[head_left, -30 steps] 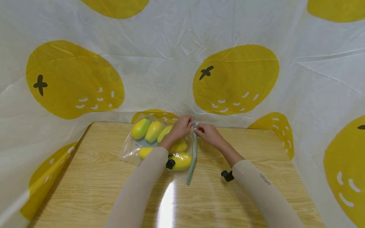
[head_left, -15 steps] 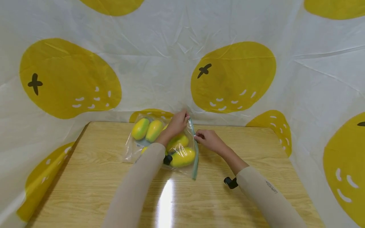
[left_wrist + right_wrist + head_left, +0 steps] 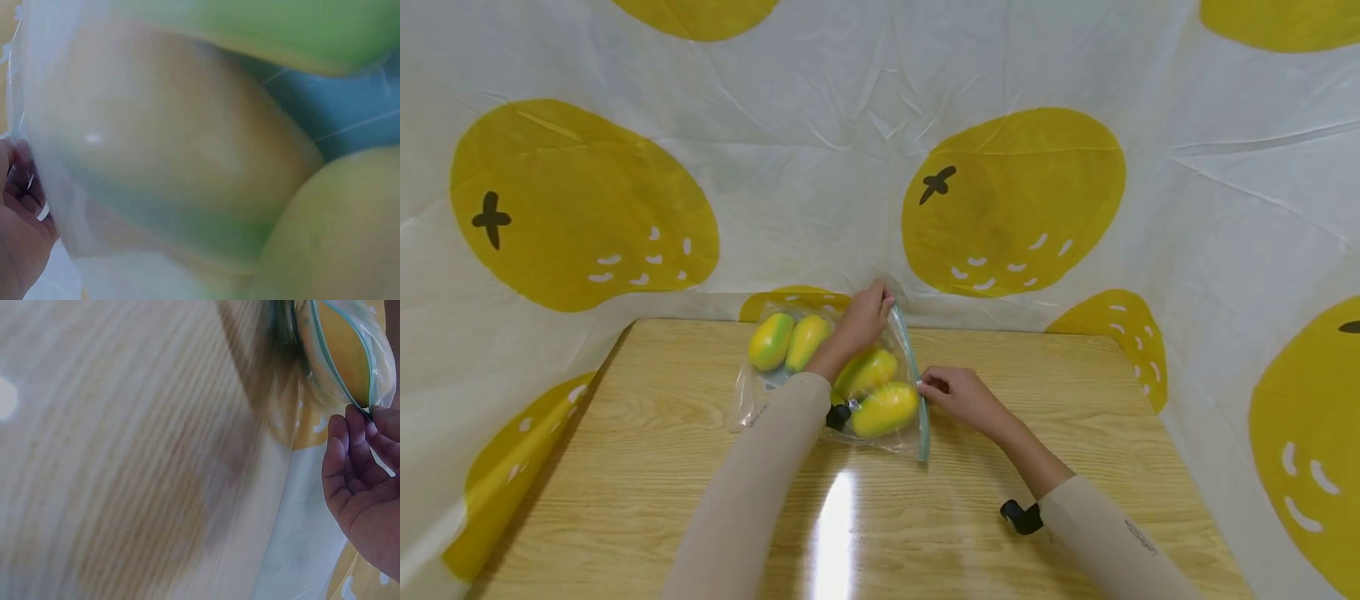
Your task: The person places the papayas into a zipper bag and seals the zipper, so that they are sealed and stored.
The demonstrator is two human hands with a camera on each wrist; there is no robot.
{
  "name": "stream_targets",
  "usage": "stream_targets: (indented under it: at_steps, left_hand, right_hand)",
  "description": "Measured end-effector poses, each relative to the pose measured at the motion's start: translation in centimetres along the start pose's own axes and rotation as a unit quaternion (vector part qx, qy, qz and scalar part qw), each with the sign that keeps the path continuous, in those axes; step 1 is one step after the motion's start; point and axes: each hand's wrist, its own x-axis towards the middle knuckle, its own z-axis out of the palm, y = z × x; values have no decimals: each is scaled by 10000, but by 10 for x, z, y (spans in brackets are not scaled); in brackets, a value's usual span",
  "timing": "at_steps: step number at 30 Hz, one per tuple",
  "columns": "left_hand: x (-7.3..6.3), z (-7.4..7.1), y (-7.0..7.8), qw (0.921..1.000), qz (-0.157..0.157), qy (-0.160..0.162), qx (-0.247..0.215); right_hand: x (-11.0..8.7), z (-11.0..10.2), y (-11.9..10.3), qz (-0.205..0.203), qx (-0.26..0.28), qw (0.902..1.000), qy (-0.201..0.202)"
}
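Note:
A clear plastic zip bag (image 3: pixel 747 400) with several yellow-green mangoes (image 3: pixel 886 409) inside lies on the wooden table. Its teal zip strip (image 3: pixel 905 337) runs along the right side. My left hand (image 3: pixel 867 315) grips the far end of that strip, its forearm crossing over the bag and hiding some fruit. With thumb and fingertips, my right hand (image 3: pixel 958 395) pinches the strip nearer its front end. In the right wrist view the two teal lips (image 3: pixel 334 359) stand apart beside the pinching fingers. Mangoes (image 3: pixel 187 144) fill the left wrist view, with my left hand (image 3: pixel 24 225) at its edge.
The wooden table (image 3: pixel 647 467) extends in front of the bag and to both sides. A white cloth (image 3: pixel 820 208) printed with yellow fruit hangs close behind the table and at its sides. Small black wrist cameras (image 3: pixel 1021 517) stick out from the sleeves.
My right hand has slid along the zip strip from its far end toward me. My left hand has shifted slightly away and left, still gripping the far end, and the strip now slants.

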Motion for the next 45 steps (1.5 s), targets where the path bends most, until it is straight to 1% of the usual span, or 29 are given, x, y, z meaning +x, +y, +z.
stream_targets:
  at_steps: [6,10,15,21,27,31,35,37,42,45]
  left_hand:
    - [2,-1,3,9999,14,-25,148]
    - [2,-3,4,9999,-2,38,95]
    - [3,-5,4,10000,31,45,15]
    - [5,-5,3,10000,16,-21,72]
    - [7,-5,3,9999,32,126,75]
    - [8,-4,2,9997,25,145,193]
    - [5,-2,2,9996,0,176,217]
    - [4,-1,2,9998,-50,117,150]
    - [-2,-1,0,9990,-321,-276,-157]
    - [-6,-1,-2,9977,-462,-440,-236]
  right_hand:
    - [-15,4,-1,35,-8,10000,6]
    - [-26,9,0,5,74,10000,-45]
    - [-38,12,-2,-30,90,9996,-261]
    - [-51,13,-3,-53,55,9985,-548]
    - [-62,14,-1,-215,2,9962,-839]
    - [-66,13,2,-287,-40,9953,-929]
    - [-68,10,4,-183,-56,9953,-951]
    - [-69,9,6,-58,-49,9950,-996]
    - [-67,7,13,233,10,9935,-1113]
    - [-64,2,16,286,66,9936,-1092]
